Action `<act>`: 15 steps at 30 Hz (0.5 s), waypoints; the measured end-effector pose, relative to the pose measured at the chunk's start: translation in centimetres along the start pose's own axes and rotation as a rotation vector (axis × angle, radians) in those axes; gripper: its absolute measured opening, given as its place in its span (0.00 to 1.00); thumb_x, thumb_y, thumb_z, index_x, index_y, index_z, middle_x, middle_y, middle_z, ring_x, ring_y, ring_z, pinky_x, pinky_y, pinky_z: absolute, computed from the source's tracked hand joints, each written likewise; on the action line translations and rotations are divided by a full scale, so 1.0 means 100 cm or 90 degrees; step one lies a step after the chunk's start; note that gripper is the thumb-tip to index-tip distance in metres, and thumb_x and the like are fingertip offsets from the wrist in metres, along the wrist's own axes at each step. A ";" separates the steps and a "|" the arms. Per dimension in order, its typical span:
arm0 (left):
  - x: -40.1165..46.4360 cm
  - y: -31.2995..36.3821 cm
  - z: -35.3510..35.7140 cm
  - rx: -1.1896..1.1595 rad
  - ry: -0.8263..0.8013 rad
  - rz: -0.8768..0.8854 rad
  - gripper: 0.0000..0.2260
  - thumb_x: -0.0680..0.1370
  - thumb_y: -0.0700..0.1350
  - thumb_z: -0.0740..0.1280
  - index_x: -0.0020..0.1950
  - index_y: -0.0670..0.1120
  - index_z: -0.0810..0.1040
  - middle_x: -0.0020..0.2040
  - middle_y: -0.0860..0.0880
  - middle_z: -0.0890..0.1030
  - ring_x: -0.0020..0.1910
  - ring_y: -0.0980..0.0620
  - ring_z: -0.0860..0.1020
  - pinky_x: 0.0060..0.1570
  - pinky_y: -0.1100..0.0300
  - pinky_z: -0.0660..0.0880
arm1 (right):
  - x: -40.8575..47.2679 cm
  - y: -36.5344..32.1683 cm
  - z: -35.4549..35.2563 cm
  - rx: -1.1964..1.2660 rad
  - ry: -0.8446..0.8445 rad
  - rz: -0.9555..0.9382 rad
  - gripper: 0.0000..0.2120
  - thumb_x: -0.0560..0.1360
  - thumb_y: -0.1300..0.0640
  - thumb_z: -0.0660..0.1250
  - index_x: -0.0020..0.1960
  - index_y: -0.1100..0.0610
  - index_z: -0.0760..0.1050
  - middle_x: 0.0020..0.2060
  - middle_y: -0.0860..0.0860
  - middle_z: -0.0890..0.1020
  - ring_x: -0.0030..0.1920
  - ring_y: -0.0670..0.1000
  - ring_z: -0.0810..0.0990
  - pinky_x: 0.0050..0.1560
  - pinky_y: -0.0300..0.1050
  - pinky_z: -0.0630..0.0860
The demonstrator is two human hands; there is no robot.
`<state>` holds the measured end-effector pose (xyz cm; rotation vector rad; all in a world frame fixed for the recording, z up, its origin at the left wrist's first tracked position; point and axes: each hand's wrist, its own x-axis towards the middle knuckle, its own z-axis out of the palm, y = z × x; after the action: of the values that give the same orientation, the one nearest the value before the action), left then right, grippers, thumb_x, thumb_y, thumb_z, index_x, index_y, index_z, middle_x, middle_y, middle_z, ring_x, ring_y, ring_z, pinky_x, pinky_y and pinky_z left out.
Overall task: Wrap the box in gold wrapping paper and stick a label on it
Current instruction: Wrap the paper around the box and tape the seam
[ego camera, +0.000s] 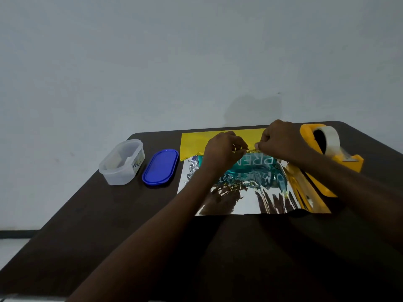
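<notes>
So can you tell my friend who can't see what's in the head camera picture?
Two hands, left hand and right hand, pinch the edge of shiny gold paper over a teal box on a dark table. A tape dispenser sits to the right; a clear tub and blue lid sit to the left.

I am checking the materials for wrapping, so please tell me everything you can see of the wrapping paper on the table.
The wrapping paper is a thin, shiny foil sheet, gold on one face and mirror-silver on the other. It lies on the dark table silver face up, creased and reflecting the arms. Its far edge is folded over, so a gold band shows. A teal printed box sits on it. The left hand and right hand both pinch the folded edge over the box. Its right part lies against the yellow tape dispenser.
</notes>
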<state>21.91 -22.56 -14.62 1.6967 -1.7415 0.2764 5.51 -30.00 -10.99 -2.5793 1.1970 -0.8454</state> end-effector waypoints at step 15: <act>0.002 0.000 0.001 0.003 -0.009 -0.010 0.05 0.73 0.49 0.73 0.47 0.54 0.86 0.42 0.54 0.81 0.40 0.55 0.79 0.40 0.56 0.76 | -0.007 0.002 -0.006 0.198 -0.063 0.109 0.11 0.71 0.58 0.76 0.35 0.65 0.82 0.31 0.61 0.83 0.28 0.55 0.79 0.40 0.52 0.81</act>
<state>21.92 -22.75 -14.57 1.7188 -1.7387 0.2631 4.67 -29.60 -10.82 -2.2115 1.1371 -0.7867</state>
